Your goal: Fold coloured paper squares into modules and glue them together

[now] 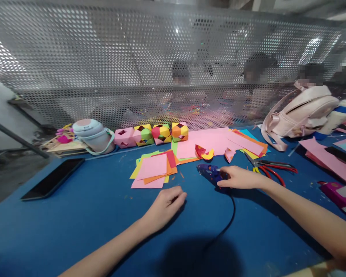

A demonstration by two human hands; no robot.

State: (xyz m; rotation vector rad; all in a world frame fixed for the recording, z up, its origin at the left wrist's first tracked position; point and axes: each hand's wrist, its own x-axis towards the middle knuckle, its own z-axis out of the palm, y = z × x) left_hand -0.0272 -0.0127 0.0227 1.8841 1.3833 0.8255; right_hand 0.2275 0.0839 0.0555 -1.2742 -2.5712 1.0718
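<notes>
My right hand (237, 177) is closed around a dark blue glue gun (209, 169) on the blue table, its nozzle pointing left. A black cord (233, 211) runs from it toward the front edge. My left hand (168, 206) rests on the table in a loose fist, with no object visible in it. Just behind that hand lies a fanned stack of coloured paper squares (152, 169). Beyond the glue gun sit a folded red and yellow paper piece (204, 152) and a small folded pink piece (229, 154).
Folded paper balls (162, 133) line the perforated metal screen (109, 57), beside a lidded cup (93, 134). A black phone (54, 179) lies left. Red-handled pliers (272, 175), a pink backpack (305, 109) and a magenta device (338, 196) are right. People show behind the screen.
</notes>
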